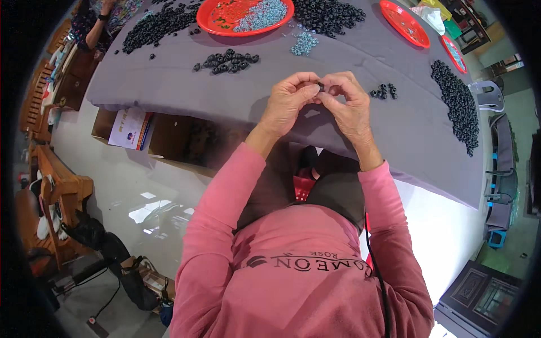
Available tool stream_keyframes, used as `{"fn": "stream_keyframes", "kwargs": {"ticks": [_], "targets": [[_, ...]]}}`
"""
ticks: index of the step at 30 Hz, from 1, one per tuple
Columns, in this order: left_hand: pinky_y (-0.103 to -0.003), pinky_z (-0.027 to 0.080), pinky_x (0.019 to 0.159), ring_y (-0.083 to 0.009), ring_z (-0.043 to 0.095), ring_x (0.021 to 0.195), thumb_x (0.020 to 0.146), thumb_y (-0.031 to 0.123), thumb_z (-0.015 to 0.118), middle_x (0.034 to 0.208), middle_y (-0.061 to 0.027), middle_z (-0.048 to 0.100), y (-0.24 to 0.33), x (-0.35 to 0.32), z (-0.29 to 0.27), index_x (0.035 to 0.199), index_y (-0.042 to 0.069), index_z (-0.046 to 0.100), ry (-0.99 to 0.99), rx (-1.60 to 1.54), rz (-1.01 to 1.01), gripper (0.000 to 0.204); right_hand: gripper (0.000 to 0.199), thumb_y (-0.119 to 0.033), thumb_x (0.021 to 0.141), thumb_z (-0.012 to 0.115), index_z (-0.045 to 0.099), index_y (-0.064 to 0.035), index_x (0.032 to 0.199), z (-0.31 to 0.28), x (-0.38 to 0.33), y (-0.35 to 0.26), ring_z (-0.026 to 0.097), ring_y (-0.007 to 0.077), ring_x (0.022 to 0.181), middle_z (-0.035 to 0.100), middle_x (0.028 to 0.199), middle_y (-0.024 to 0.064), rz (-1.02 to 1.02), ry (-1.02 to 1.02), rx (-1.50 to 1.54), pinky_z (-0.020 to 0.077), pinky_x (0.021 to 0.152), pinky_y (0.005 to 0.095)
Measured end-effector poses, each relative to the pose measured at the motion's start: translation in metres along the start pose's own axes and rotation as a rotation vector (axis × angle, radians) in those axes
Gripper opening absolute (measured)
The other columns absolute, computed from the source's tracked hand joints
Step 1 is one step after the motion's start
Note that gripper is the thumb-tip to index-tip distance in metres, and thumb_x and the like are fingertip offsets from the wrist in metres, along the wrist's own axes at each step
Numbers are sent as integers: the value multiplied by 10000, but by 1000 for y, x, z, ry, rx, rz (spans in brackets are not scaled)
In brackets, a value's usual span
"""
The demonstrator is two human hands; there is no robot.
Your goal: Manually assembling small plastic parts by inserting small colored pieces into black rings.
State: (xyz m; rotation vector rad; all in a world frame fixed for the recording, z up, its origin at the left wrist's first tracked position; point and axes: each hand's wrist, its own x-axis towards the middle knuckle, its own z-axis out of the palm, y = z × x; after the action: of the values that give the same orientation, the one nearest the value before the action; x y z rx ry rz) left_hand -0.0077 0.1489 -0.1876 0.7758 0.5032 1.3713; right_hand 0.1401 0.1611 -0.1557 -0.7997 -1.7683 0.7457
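Above the near edge of the grey-covered table, my left hand point(286, 104) and my right hand point(350, 107) meet fingertip to fingertip. Both are closed in a pinch around one small black round piece point(321, 87), mostly covered by the fingers. A few similar black pieces point(384, 91) lie just right of my right hand. To the left of my hands sits a small group of black pieces point(228, 63). Beyond them, a little heap of small clear bluish parts point(304, 43) rests on the cloth.
A red tray point(209, 25) with bluish parts stands at the far side, between large heaps of black pieces point(155, 29). Another red tray point(406, 23) and a long black heap point(457, 107) are at right. Below the table's left edge is an open cardboard box point(174, 135). Another person's arm point(97, 31) shows at far left.
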Motion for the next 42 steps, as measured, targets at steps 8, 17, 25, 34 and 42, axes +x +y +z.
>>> {"fn": "stream_keyframes", "kwargs": {"ticks": [8, 17, 25, 34, 42], "targets": [[-247, 484, 741, -103, 564, 818, 867, 45, 563, 980, -41, 586, 3, -1, -2, 1181, 8, 479, -106, 97, 3, 327, 239, 27, 731, 652, 639, -43, 960, -22, 16, -20, 508, 92, 702, 548, 856, 33, -24, -303, -121, 427, 646, 218], [-270, 497, 746, -119, 581, 901, 889, 73, 545, 988, -46, 601, 1, 0, -6, 1103, 26, 566, -102, -65, -123, 221, 236, 9, 728, 674, 657, -39, 958, -11, 12, -15, 532, 109, 701, 565, 853, 42, -14, -181, -115, 445, 636, 222], [-251, 521, 711, -110, 588, 807, 891, 62, 539, 888, -38, 598, 7, 4, -16, 1014, 44, 585, 115, -287, 50, 132, 111, -19, 828, 598, 641, -15, 930, -40, 30, 16, 506, 39, 742, 530, 805, -62, 258, 45, 53, 418, 668, 183], [-246, 533, 708, -106, 590, 814, 891, 60, 539, 890, -32, 590, 6, 7, -20, 1040, 34, 571, 136, -283, 61, 154, 104, -55, 785, 631, 630, -29, 885, -11, 38, 55, 553, 95, 673, 595, 774, 18, 150, -145, -244, 443, 619, 241], [-240, 536, 704, -107, 597, 803, 892, 61, 538, 904, -36, 592, 4, 6, -18, 1027, 38, 567, 112, -313, 27, 140, 115, -62, 760, 647, 623, -26, 867, -6, 45, 56, 587, 132, 690, 614, 781, 63, 107, -242, -423, 461, 645, 256]]}}
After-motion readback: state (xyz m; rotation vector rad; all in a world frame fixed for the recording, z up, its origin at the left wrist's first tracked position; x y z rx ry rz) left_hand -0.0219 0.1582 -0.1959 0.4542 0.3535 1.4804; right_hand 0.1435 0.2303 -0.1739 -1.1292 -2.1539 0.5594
